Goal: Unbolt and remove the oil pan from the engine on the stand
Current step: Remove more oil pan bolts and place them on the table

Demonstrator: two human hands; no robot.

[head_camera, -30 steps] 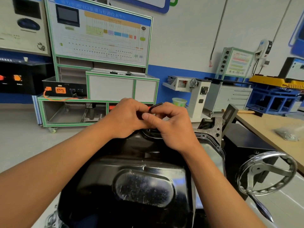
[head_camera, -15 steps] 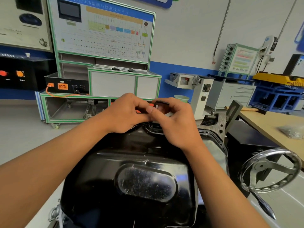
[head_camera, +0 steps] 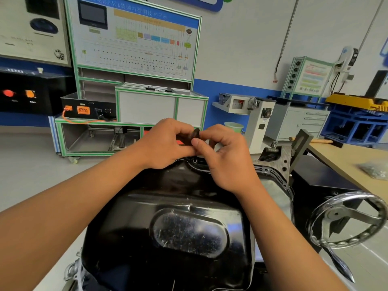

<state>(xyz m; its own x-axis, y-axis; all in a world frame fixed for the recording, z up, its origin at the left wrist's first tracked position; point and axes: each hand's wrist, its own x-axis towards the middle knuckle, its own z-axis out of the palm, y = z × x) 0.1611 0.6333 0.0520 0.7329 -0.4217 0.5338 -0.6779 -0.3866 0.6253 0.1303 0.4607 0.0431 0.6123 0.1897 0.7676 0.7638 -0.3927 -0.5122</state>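
Left hand (head_camera: 168, 143) and right hand (head_camera: 227, 162) pinch a small dark part (head_camera: 195, 134); pan (head_camera: 189, 229) lies below them. Grip firmly to avoid dropping it.

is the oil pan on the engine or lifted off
On the engine: the oil pan sits on it; left hand and right hand pinch a small dark part above its far edge.

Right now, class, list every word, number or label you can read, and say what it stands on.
"PACK", among blurred Chinese characters: blue header of the wiring board.
Diagram labels on that board: too small.
Poster: blurred.
Black box labels: blurred.
Oil pan: no text.
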